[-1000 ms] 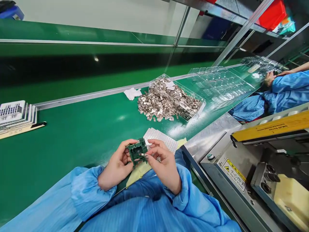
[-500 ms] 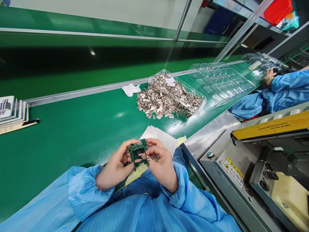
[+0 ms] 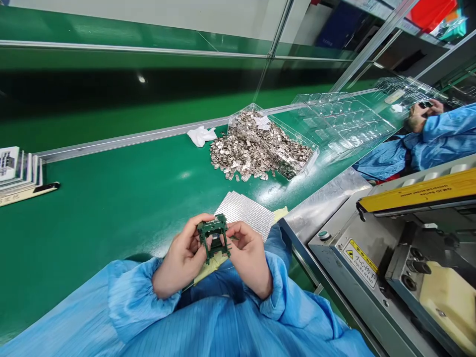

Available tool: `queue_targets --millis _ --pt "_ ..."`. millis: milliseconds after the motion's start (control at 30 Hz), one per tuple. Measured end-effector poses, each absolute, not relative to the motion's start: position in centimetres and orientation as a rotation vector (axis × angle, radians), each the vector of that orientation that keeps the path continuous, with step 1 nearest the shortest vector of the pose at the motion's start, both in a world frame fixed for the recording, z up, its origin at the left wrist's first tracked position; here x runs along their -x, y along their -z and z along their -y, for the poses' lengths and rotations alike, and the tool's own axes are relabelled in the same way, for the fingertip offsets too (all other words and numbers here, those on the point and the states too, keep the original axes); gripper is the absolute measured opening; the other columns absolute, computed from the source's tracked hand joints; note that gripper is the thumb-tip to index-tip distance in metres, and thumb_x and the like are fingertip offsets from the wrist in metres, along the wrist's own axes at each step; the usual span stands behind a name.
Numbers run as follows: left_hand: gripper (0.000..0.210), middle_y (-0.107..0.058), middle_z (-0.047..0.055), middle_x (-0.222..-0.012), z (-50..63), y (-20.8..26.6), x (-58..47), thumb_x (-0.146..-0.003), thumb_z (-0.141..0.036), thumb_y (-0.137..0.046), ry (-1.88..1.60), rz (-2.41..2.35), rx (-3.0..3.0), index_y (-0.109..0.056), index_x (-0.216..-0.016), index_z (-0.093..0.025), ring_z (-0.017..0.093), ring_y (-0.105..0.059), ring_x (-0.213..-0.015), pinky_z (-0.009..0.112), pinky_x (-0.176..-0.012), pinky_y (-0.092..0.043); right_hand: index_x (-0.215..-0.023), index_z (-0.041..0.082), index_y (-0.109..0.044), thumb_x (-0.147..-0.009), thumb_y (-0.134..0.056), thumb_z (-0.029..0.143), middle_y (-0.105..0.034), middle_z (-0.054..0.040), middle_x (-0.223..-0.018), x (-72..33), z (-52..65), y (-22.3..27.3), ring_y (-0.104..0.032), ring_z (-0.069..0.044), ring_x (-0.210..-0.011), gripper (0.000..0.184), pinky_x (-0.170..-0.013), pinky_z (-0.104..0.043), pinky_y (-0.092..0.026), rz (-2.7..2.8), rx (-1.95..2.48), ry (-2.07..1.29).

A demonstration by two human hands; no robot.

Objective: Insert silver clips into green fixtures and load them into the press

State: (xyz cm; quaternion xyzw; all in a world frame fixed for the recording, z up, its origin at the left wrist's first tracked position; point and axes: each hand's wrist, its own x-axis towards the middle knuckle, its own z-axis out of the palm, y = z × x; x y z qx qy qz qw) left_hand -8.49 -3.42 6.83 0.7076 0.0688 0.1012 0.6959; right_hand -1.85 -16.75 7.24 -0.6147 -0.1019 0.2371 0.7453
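A dark green plastic frame [image 3: 214, 229] with an opening through its middle is held up over my lap. My left hand [image 3: 183, 255] grips its left side, fingers behind and thumb at the lower edge. On the other side my right hand [image 3: 248, 253] pinches the frame's right edge, fingers bent. Fingertips of both hands show through the opening. Just behind the hands lies a stack of silver gridded sheets [image 3: 245, 212]. Pale yellow cloth or paper [image 3: 210, 268] shows beneath the frame.
Farther back, a heap of small metal pieces [image 3: 241, 156] spills from a clear tray [image 3: 312, 161]. Clear blister trays [image 3: 342, 121] stand beyond. White cards [image 3: 18, 168] sit at left. A machine [image 3: 349, 253] borders the right; a co-worker's hands [image 3: 422, 115] hold something dark.
My right fingers have shifted outward to the frame's right edge, and the frame has turned slightly, its opening showing more clearly. The co-worker's hands have come further into view.
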Motion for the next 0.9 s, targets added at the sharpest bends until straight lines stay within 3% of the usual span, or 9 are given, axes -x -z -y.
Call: queue_targets --millis 233,567,767,900 --pt "0.027 -0.062 -0.001 -0.095 3.8 -7.3 8.7 -0.093 -0.023 -0.052 -0.223 -0.202 -1.578 -0.048 -0.119 -0.024 0.008 -0.06 -0.079 0.013 -0.069 -0.051 -0.072 0.02 -0.049 -0.07 -0.082 0.04 -0.054 0.0011 -0.072 2.0 16.5 -7.9 -0.048 -0.013 -0.06 0.038 -0.05 -0.02 -0.042 0.192 1.277 -0.492" --pt "0.028 -0.062 -0.001 -0.091 4.7 -8.2 8.8 -0.088 -0.021 -0.056 -0.154 -0.268 -1.501 -0.05 -0.115 -0.023 0.009 -0.061 -0.075 0.014 -0.066 -0.052 -0.071 0.019 -0.048 -0.071 -0.073 0.024 -0.049 0.0034 -0.065 2.8 17.3 -8.0 -0.043 -0.011 -0.057 0.026 -0.049 -0.018 -0.037 0.184 1.219 -0.478" --pt "0.032 -0.06 0.0 -0.086 5.4 -8.7 8.9 -0.086 -0.033 -0.062 -0.105 -0.314 -1.406 -0.048 -0.113 -0.021 0.008 -0.054 -0.057 0.014 -0.046 -0.046 -0.071 0.019 -0.048 -0.07 -0.068 0.017 -0.049 0.0037 -0.064 3.3 17.8 -8.1 -0.044 -0.011 -0.056 0.021 -0.05 -0.018 -0.038 0.155 1.166 -0.478" --pt "0.037 -0.059 -0.002 -0.08 6.0 -8.7 9.1 -0.084 -0.034 -0.066 -0.085 -0.339 -1.366 -0.049 -0.113 -0.022 0.007 -0.05 -0.051 0.016 -0.044 -0.046 -0.071 0.02 -0.046 -0.069 -0.065 0.015 -0.051 0.0037 -0.065 3.7 18.1 -8.6 -0.047 -0.012 -0.054 0.02 -0.05 -0.02 -0.041 0.122 1.124 -0.512"
